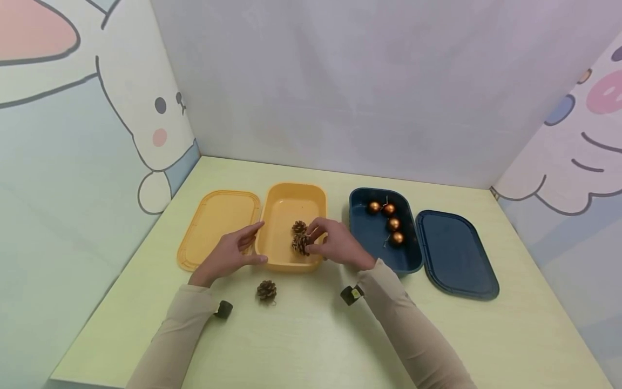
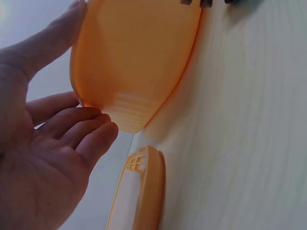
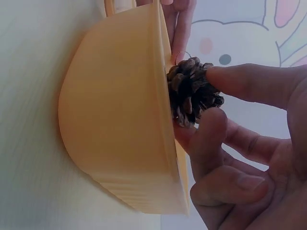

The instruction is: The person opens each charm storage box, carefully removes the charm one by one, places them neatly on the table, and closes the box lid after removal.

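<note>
My right hand [image 1: 337, 244] pinches a brown pine cone [image 3: 192, 91] between thumb and fingertips, over the near right part of the yellow container [image 3: 115, 110]. The right wrist view shows that cone level with the rim. Just beyond it, a smaller pine cone [image 1: 298, 227] lies inside the container. At the container's left side is my left hand [image 1: 230, 254], its thumb and fingers spread apart and touching the rim and outer wall [image 2: 129, 62]. Another pine cone [image 1: 266, 291] sits on the table in front of the container.
A yellow lid [image 1: 220, 227] lies left of the yellow container. To the right stands a dark blue container [image 1: 364, 237] with several copper-coloured baubles [image 1: 394, 223] in it. Beside that lies a dark blue lid [image 1: 457, 254]. Walls border the pale table [image 1: 301, 335] at the back and sides.
</note>
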{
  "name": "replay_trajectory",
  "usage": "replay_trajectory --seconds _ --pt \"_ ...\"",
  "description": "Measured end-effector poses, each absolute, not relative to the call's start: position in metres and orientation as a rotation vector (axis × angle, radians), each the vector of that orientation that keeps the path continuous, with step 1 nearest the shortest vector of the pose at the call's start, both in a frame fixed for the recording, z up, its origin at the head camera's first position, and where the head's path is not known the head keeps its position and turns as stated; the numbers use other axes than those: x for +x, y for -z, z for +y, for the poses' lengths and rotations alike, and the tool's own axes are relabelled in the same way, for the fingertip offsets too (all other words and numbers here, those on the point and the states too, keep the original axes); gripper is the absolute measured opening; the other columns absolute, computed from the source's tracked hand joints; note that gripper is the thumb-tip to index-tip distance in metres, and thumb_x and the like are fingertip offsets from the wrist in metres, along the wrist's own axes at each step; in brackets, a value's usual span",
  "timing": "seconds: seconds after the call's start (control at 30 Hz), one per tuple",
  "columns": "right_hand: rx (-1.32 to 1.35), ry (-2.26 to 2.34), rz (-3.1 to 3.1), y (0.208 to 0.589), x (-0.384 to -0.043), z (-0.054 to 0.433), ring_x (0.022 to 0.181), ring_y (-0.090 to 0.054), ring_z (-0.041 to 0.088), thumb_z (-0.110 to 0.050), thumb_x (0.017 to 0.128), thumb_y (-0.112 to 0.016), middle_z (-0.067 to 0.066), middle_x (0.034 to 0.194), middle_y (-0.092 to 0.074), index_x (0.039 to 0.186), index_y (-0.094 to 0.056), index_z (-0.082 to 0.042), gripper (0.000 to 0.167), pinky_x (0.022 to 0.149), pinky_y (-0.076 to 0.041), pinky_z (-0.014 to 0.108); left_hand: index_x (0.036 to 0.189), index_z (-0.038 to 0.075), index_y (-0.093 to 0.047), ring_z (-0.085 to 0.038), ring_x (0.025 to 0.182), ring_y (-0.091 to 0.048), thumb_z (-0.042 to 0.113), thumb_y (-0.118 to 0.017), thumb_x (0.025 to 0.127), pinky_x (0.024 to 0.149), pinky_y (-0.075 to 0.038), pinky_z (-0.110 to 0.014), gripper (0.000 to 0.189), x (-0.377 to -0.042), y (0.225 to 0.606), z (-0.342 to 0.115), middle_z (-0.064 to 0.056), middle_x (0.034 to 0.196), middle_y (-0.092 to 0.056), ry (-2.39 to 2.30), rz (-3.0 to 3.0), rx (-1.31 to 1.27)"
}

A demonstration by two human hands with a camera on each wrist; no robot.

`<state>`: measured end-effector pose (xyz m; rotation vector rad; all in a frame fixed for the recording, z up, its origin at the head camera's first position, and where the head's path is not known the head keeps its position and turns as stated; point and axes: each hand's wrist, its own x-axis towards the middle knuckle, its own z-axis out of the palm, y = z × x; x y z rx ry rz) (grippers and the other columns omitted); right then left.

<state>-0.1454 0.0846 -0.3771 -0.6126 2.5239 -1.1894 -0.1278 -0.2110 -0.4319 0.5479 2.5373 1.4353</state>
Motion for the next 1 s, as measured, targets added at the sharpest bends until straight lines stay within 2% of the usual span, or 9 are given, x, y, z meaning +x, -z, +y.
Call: replay_trajectory --seconds 0.2,0.33,0.47,0.67,0.87,1.0 --pt "-0.66 1.245 2.49 0.38 -0.145 0.086 0.088 -0.067 0.021 -0.012 0.088 -0.075 0.01 0.1 -0.073 0.11 -0.072 -0.011 0.022 0.065 -0.053 0.026 0.158 0.01 -0.034 -0.035 0.146 -0.04 0.034 -0.081 0.084 0.115 -0.039 -0.048 0.091 -0.127 0.432 -0.211 -0.013 0.164 -0.033 -1.441 2.532 0.536" --pt "-0.648 1.297 2.429 0.383 -0.143 0.087 0.092 -0.066 0.018 -0.012 0.09 -0.073 0.01 0.103 -0.072 0.111 -0.073 -0.012 0.021 0.07 -0.058 0.034 0.157 0.01 -0.034 -0.036 0.146 -0.04 0.034 -0.082 0.084 0.115 -0.039 -0.048 0.091 -0.127 0.433 -0.211 -0.013 0.164 -0.033 -1.449 2.527 0.534" --pt "-0.592 1.365 2.36 0.384 -0.139 0.088 0.092 -0.068 0.018 -0.016 0.092 -0.071 0.009 0.111 -0.071 0.116 -0.074 -0.015 0.024 0.073 -0.058 0.042 0.157 0.01 -0.034 -0.035 0.146 -0.041 0.034 -0.082 0.084 0.115 -0.039 -0.048 0.091 -0.127 0.433 -0.211 -0.013 0.164 -0.033 -1.455 2.527 0.53" --pt "-0.497 1.427 2.287 0.383 -0.134 0.088 0.092 -0.071 0.019 -0.021 0.094 -0.069 0.006 0.124 -0.068 0.122 -0.073 -0.02 0.028 0.077 -0.056 0.046 0.157 0.01 -0.035 -0.035 0.146 -0.041 0.034 -0.082 0.084 0.115 -0.039 -0.048 0.09 -0.127 0.434 -0.211 -0.012 0.164 -0.033 -1.463 2.526 0.526" --pt "-0.475 1.481 2.237 0.385 -0.131 0.088 0.089 -0.07 0.017 -0.018 0.096 -0.064 0.005 0.139 -0.061 0.125 -0.071 -0.02 0.03 0.074 -0.055 0.042 0.157 0.01 -0.035 -0.034 0.146 -0.041 0.033 -0.082 0.084 0.115 -0.04 -0.047 0.09 -0.127 0.434 -0.211 -0.012 0.164 -0.034 -1.46 2.531 0.53" --pt "-0.486 1.517 2.198 0.386 -0.128 0.089 0.085 -0.067 0.017 -0.018 0.097 -0.063 0.004 0.138 -0.06 0.126 -0.071 -0.021 0.03 0.068 -0.052 0.037 0.157 0.01 -0.035 -0.034 0.146 -0.042 0.033 -0.082 0.084 0.115 -0.04 -0.047 0.09 -0.127 0.434 -0.211 -0.012 0.163 -0.034 -1.453 2.538 0.535"
